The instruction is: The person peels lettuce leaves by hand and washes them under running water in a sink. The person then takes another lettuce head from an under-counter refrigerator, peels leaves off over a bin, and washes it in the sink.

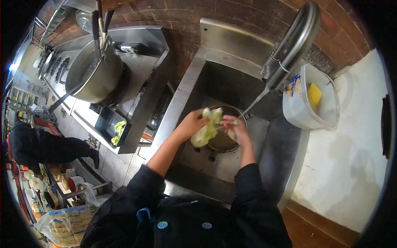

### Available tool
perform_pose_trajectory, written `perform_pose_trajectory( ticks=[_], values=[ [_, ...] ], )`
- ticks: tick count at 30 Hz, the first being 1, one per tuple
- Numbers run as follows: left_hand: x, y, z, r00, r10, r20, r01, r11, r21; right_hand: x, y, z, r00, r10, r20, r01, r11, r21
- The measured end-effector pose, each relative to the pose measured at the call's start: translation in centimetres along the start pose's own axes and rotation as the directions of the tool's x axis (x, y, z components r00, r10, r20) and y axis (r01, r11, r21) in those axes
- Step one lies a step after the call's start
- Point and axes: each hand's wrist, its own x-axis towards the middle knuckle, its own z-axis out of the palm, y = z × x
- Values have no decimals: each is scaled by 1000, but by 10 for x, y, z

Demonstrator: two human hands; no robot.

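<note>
Over the steel sink [190, 107], my left hand [195, 125] is closed around pale green lettuce leaves [210, 127]. My right hand [236, 128] is just right of the leaves, its fingers partly spread and slightly blurred, close to the thin stream of water [257, 100]. That stream runs from the faucet [291, 45] down toward the same hand. Below both hands, a round metal pot [225, 147] holding cloudy water stands in the basin. The hands and leaves hide part of its rim.
A white plastic tub [295, 107] with a yellow sponge [314, 95] stands right of the sink. On the left are a large pot [93, 84] with utensils and a black tray [104, 120] holding lettuce. Another person [45, 142] stands at far left.
</note>
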Motion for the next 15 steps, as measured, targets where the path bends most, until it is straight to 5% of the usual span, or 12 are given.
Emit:
perform_pose_trajectory(
  ticks=[2, 3, 4, 5, 7, 8, 14, 15],
  values=[
    [-15, -30, -3, 995, -66, -69, 63, 997, -42, 58, 104, -36, 996, 73, -52, -72, 997, 15],
    [-21, -46, -3, 991, -87, -98, 78, 993, -90, 61, 107, -19, 940, 275, -204, -293, 954, -66],
    [-31, -52, -4, 986, -153, -70, 142, 979, -147, 89, 168, -28, 927, 274, -255, -357, 854, -379],
    [-40, -52, -4, 975, -218, -38, 206, 958, -201, 106, 182, -26, 927, 282, -249, -361, 854, -376],
    [-55, -46, -3, 959, -283, -16, 273, 936, -221, 133, 208, -17, 976, 202, 78, 12, 308, -951],
    [-60, -61, -3, 960, -279, 1, 272, 935, -227, 140, 227, -11, 983, 166, 78, 38, 232, -972],
    [-67, -59, -3, 954, -296, -38, 288, 947, -145, 181, 358, -26, 990, -74, -120, -108, 159, -981],
    [-67, -58, -3, 955, -293, -37, 285, 947, -146, 185, 368, -51, 994, -32, -107, -71, 557, -828]
  ],
)
